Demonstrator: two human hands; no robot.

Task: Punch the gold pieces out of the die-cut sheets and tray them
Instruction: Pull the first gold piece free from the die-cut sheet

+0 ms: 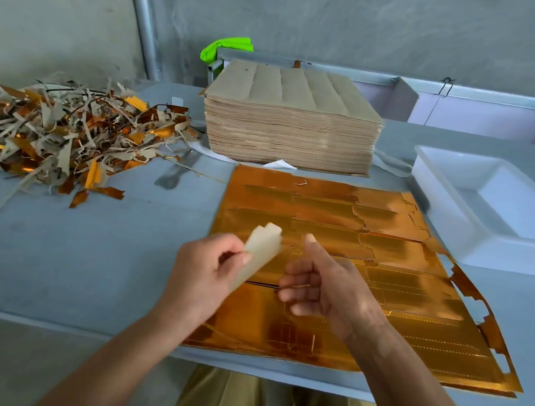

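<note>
1. Grey concrete wall behind, and a grey worktable (80, 252) running the width of the view, with everything laid out in reach of the person standing at its near edge.
2. Centre stage, a gold die-cut sheet (366, 274) lies flat, foil side up, right in front of the body. Flat on the table looks like the sensible way to press pieces free without tearing them.
3. The left hand (203, 274) pinches a pale piece (260, 253), thumb and fingers curled round its lower end, plain backing towards the camera. It is lifted clear above the sheet's left part, so my read is it has just been freed.
4. The right hand (320, 290) hovers over the sheet, fingers loosely curled, thumb up, nothing in its grasp. Whether a fingertip touches the foil, I cannot tell.
5. Off to the right sits a white tray (449, 236), nothing visible inside it, just beside the sheet's right edge: a short trip for finished pieces.
6. Behind the sheet, a tall stack of sheets (291, 121), brown side up, waits as the supply.
7. Far left, a scrap pile (66, 142) of brown and gold strips keeps the waste well apart from the tray.
8. A green cloth (224, 47) is bunched at the back.
9. Judging by the tray, the task is in its early going.
</note>
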